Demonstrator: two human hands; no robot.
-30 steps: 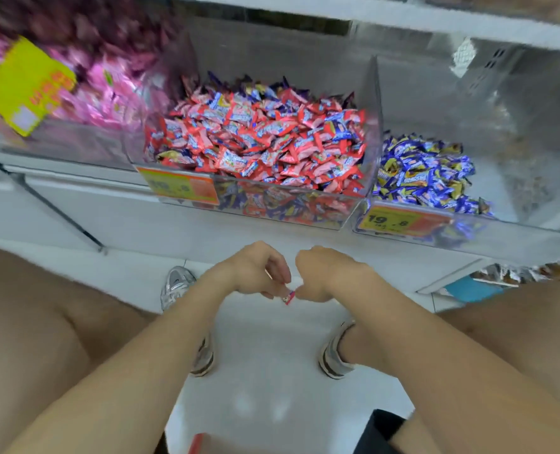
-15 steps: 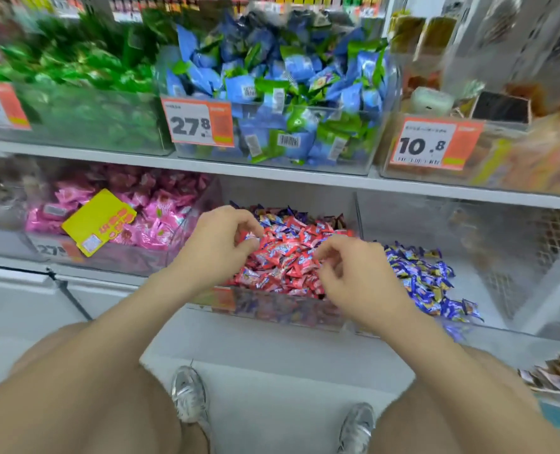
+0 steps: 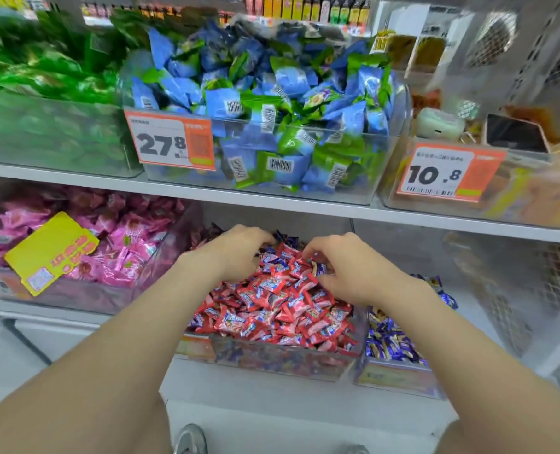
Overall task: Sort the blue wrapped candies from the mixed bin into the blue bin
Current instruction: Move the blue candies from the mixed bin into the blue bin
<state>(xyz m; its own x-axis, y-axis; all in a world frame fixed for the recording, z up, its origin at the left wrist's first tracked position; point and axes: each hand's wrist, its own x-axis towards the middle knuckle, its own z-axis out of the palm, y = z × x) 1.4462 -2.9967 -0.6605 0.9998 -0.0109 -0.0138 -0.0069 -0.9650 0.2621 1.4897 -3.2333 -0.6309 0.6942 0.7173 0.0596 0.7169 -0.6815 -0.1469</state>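
You're seeing red candies with blue-white print, centre. Blue candies with yellow, lower right. Pink candies and a yellow tag with red print, left. Blue-green packets with black-white barcodes, upper centre. Orange-white price tag with black digits.

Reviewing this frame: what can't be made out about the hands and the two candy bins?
- Head view, left hand: fingertips hidden behind its own knuckles, so its grip cannot be told.
- Head view, right hand: fingertips sunk among the candies in the mixed bin; whether it pinches one is unclear.
- Head view, blue bin: mostly covered by the right forearm.
- Head view, price label on the mixed bin: blurred, unreadable.
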